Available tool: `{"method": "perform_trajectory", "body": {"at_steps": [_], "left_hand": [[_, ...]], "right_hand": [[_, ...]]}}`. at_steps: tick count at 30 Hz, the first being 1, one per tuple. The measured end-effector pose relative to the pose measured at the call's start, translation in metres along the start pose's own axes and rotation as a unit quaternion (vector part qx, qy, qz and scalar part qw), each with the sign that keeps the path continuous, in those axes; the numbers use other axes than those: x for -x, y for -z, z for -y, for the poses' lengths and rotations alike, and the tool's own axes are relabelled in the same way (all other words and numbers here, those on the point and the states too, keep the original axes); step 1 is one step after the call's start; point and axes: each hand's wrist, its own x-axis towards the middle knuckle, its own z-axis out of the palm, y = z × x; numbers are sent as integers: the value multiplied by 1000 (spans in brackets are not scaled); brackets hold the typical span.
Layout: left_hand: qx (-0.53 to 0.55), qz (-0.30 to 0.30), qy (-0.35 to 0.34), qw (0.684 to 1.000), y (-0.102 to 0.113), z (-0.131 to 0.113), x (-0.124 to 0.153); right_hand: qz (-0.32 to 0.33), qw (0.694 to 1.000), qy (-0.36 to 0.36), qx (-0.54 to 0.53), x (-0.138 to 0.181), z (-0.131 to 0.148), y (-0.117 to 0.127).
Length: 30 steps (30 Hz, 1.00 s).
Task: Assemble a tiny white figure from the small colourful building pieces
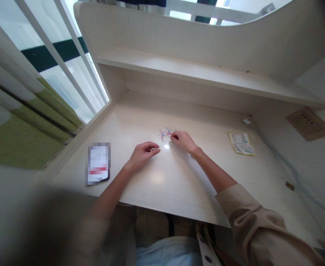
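Note:
A loose cluster of tiny pink, blue and white pieces (165,132) lies on the pale desk; they are too small to tell their kind. My right hand (184,141) is at the cluster's right edge, thumb and forefinger pinched together and pointing left. Whatever sits between those fingertips is hidden. Just below and left of the pieces, my left hand (143,154) rests low over the desk with fingers curled and the thumb tip close to the forefinger tip. Anything in that pinch is too small to make out.
A phone-like item with a blurred white face (98,162) lies at the left. On the right are a yellow-edged printed packet (241,143), a grey cable (287,162) and a wall socket plate (311,123). A shelf (195,72) runs above the desk's back.

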Motion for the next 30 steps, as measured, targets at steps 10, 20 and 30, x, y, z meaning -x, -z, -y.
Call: {"method": "perform_trajectory", "body": {"at_steps": [10, 20, 30], "left_hand": [[141, 32, 12, 989, -45, -17, -6], [190, 80, 19, 978, -103, -35, -14], [208, 81, 32, 974, -128, -44, -21]], "right_hand": [[-23, 917, -29, -397, 82, 14, 26], [-113, 870, -76, -473, 122, -10, 33], [-141, 784, -151, -586, 132, -31, 20]]}}
